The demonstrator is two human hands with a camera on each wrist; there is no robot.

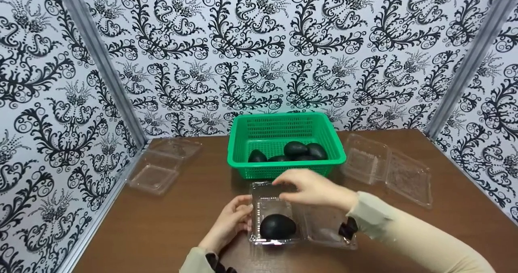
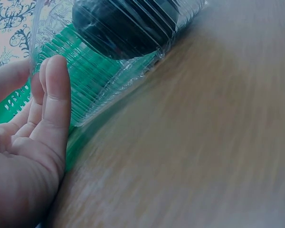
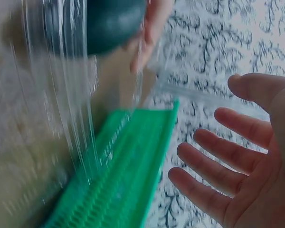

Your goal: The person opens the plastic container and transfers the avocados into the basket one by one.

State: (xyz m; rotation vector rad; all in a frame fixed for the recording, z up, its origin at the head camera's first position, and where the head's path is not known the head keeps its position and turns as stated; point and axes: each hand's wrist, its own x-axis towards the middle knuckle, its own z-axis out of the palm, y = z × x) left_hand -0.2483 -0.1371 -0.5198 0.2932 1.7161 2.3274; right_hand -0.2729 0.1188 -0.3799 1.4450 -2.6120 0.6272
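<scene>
Low in the centre of the head view, an open clear clamshell box (image 1: pixel 279 220) lies on the brown surface (image 1: pixel 162 224), with one dark avocado (image 1: pixel 277 227) resting in its left half. The left hand (image 1: pixel 228 222) is laid against the box's left wall, fingers straight and relaxed; no pinch can be made out. The right hand (image 1: pixel 313 190) is held above the box's far edge, fingers spread and nothing gripped, as the right wrist view confirms. Just behind the box, a green basket (image 1: pixel 323 133) holds several more avocados (image 1: pixel 295 149). Two further empty clamshells are seen open, one at centre left (image 1: pixel 162 168), one at centre right (image 1: pixel 388 170). By this showing, one fruit is boxed, the lid is not closed, and the basket's fruit and both spare boxes remain.
</scene>
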